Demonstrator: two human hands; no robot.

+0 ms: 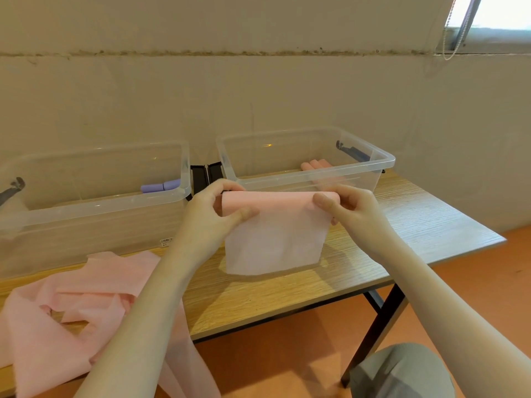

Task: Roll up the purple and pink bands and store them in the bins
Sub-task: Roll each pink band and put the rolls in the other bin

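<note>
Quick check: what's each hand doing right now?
Left hand: pinching the left end of the pink band, at its rolled top edge.
Right hand: pinching the right end of the same roll.

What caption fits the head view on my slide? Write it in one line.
Both hands, left hand and right hand, roll a pink band before the right bin.
</note>
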